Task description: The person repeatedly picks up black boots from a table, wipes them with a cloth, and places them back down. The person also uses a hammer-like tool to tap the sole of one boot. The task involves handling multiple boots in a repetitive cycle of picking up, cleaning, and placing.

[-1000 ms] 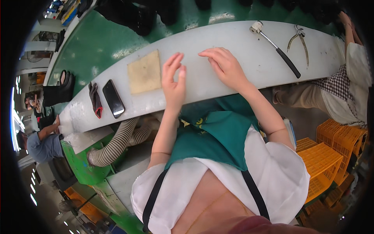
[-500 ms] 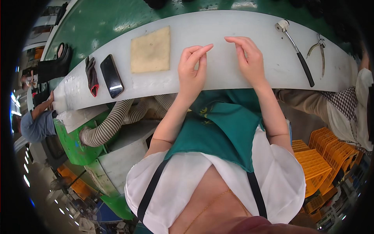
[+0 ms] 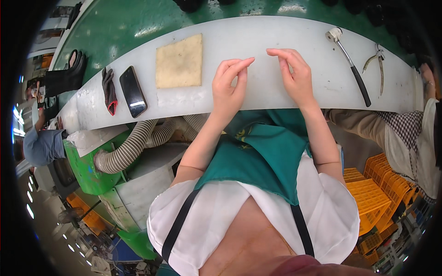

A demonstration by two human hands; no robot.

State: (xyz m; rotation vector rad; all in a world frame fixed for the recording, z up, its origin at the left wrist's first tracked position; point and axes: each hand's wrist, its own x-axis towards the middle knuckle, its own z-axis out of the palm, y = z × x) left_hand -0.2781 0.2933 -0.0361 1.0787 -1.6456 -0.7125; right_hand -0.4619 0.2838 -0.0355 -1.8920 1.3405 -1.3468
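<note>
My left hand (image 3: 230,85) is above the white tabletop (image 3: 184,102), its fingers bent at the knuckles and reaching inward, with a gap to the thumb. Opposite it, my right hand (image 3: 294,76) takes a similar pose. A small space separates the two sets of fingertips, and neither hand holds anything. Left of my left hand lies a square cream-coloured pad (image 3: 178,62). Farther left are a dark smartphone (image 3: 133,92) and a dark glove (image 3: 109,89) with a red cuff. To the right of my right hand lie a hammer (image 3: 348,64) with a black grip and pliers (image 3: 380,62).
Below the table at left, ribbed hoses (image 3: 129,149) join a green machine (image 3: 87,168). Orange plastic crates (image 3: 368,198) stand at lower right. One person (image 3: 43,147) is at the far left, another (image 3: 410,129) at the right. Black boots (image 3: 69,73) stand beyond the table's left end.
The table and the things on it sit slightly lower in the picture. My hands keep nearly the same pose. At the far right, the other person's hand and forearm have come further into sight.
</note>
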